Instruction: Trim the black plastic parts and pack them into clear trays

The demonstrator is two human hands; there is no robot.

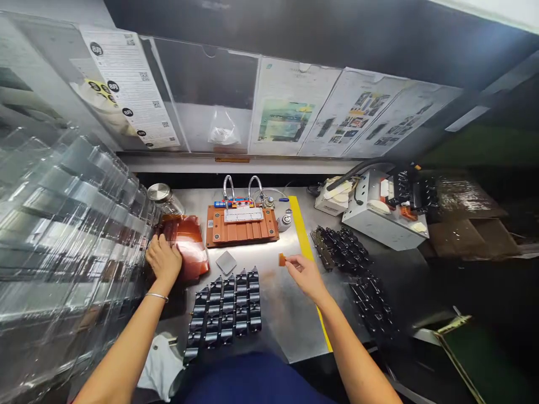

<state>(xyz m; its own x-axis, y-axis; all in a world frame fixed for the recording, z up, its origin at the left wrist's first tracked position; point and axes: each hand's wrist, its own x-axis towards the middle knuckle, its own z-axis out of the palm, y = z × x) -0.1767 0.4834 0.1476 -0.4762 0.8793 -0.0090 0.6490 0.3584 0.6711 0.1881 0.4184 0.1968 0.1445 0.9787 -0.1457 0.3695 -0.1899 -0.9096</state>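
Note:
In the head view, my right hand (305,276) pinches a small orange-amber piece (282,259) between thumb and fingertips, just above the metal bench. My left hand (163,260) lies at the left edge of a stack of glossy amber film sheets (189,247), fingers bent and somewhat apart, fingertips partly hidden. Between the hands, behind them, stands a brown fixture block (244,231) with a white perforated strip (243,215) on top. A grey square plate (226,262) rests in front of that block. Nearer my body are several rows of black moulded parts (227,308).
Stacked clear plastic trays (84,241) rise at the left. A lidded jar (164,197) and a small metal-topped bottle (286,220) flank the fixture. Yellow tape (301,230) crosses the bench. More black parts (343,247) and a grey machine (379,219) occupy the right.

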